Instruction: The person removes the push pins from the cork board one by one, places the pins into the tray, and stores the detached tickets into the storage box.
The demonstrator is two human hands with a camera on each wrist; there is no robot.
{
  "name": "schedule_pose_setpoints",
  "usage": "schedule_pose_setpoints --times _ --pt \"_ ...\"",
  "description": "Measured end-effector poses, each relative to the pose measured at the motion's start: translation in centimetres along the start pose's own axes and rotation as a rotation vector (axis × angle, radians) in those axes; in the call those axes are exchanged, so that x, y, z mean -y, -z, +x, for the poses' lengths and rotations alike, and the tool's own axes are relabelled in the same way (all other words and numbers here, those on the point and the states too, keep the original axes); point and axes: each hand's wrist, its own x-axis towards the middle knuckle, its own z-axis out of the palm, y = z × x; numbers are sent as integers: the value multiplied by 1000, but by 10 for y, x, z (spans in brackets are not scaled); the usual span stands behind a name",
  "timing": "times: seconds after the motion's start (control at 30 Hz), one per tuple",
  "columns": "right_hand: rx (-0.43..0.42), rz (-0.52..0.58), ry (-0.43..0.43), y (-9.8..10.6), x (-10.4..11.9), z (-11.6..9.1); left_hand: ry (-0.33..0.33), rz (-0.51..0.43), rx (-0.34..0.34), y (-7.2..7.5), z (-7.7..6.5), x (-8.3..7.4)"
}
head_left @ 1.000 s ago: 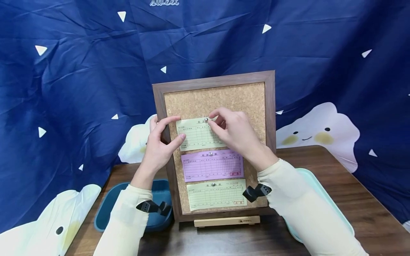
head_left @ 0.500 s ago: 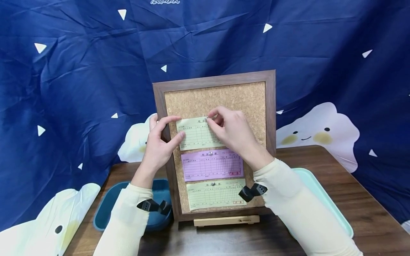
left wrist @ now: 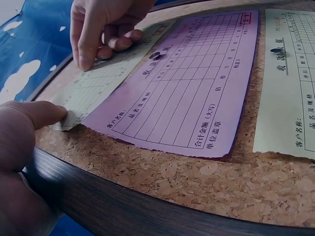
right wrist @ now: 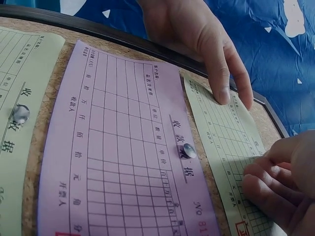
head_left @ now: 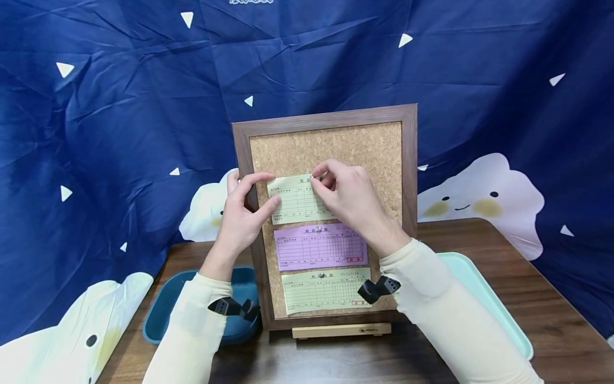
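Note:
A framed cork board [head_left: 331,144] stands upright on a small wooden stand, with receipt slips one above another. My left hand [head_left: 240,216] is at the board's left side, thumb and index finger pressing the left end of the top pale green receipt slip [head_left: 295,205] against the cork. At that slip's top edge, my right hand [head_left: 352,194] pinches a silver pushpin between thumb and index finger; the fingertips mostly hide it. Below are a purple receipt slip [head_left: 318,250] and another green slip [head_left: 326,294], each with a silver pin at its top middle.
A dark teal bin [head_left: 163,304] sits left of the board, partly behind the left forearm. On the right, a mint tray [head_left: 484,290] lies partly under the right sleeve. A blue cloth [head_left: 120,133] with white clouds hangs behind the brown table [head_left: 551,314].
The right fingertips have closed further over the pushpin, which shows clearly a second ago and is now almost covered. The left hand keeps its place on the slip.

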Motion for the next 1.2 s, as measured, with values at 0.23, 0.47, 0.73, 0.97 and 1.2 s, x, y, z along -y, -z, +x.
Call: schedule_pose_setpoints --times 0.23,0.47,0.73,0.97,1.2 --pt "-2 -9 -24 -1 3 1 6 -12 -6 0 0 -1" --pt "-2 -32 -44 -2 5 2 22 -8 -11 -2 -1 -1" --pt "-13 -35 -50 -1 5 2 24 -1 -15 -3 0 -1" --pt "-9 -37 -55 -1 6 2 46 4 -15 -3 -1 -3" --pt "-12 -36 -71 1 4 2 57 -3 -14 -7 0 -2"
